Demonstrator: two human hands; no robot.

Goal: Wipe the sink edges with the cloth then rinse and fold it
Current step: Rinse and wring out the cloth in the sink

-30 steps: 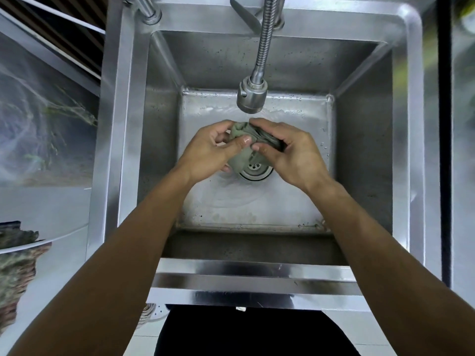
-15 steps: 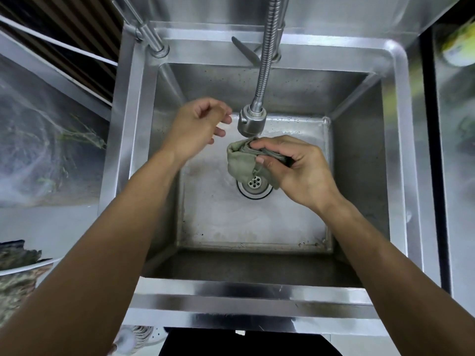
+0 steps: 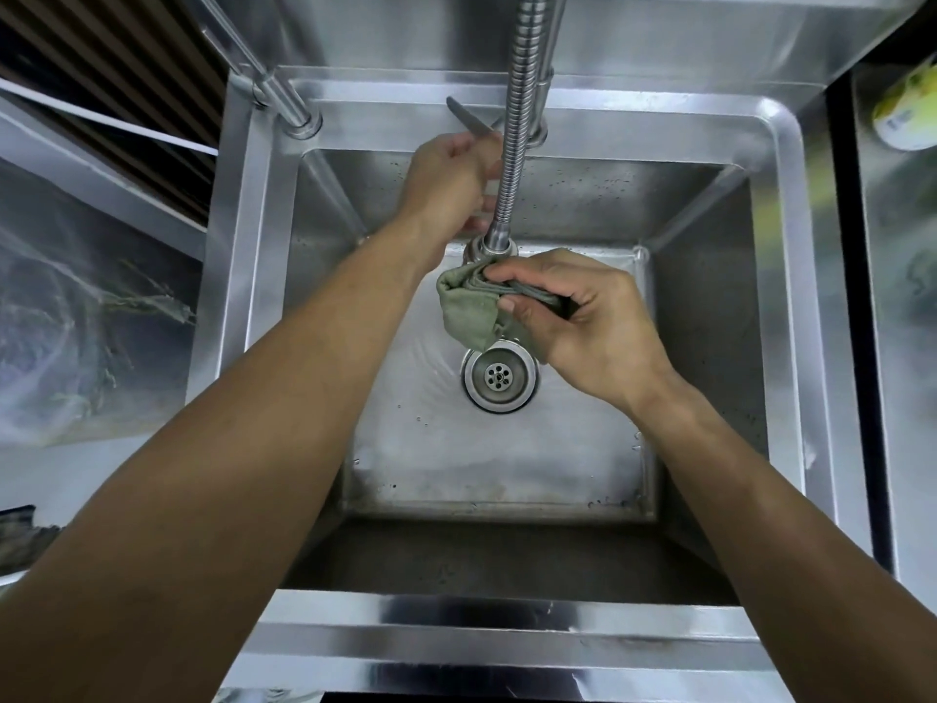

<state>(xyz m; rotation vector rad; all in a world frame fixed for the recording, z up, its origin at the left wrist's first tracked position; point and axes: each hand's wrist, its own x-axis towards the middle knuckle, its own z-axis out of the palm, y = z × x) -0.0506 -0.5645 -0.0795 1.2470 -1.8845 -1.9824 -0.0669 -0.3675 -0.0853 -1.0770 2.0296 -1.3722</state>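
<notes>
The cloth [image 3: 469, 309], bunched and grey-green, is held over the sink [image 3: 781, 296] basin by the right hand [image 3: 583, 317], whose fingers and thumb are curled round its gathered folds. It hangs just below the spray head [image 3: 489, 251] of the flexible faucet hose [image 3: 522, 119] and directly above the drain [image 3: 499, 378], which lies at about 6 o'clock from the cloth. The gathered folds run roughly from 9 to 3 o'clock, into the right palm, with a loose lobe drooping toward the drain.

The left hand [image 3: 448, 180] is raised at about 12 o'clock from the cloth, at the back rim beside the hose. Its fingers are curled at the near end of the tap lever [image 3: 469, 119], though whether the lever is actually gripped cannot be told, since the fingertips are hidden behind the hand and hose. No stream of water can be made out from the spray head.

The rinse step is judged to be in hand. The coming move is taken to turn on this vertical line: lever at 12 o'clock under the left hand, spray head next, cloth directly under it. The cloth is therefore already placed to catch the water, and only the lever would need working.
</notes>
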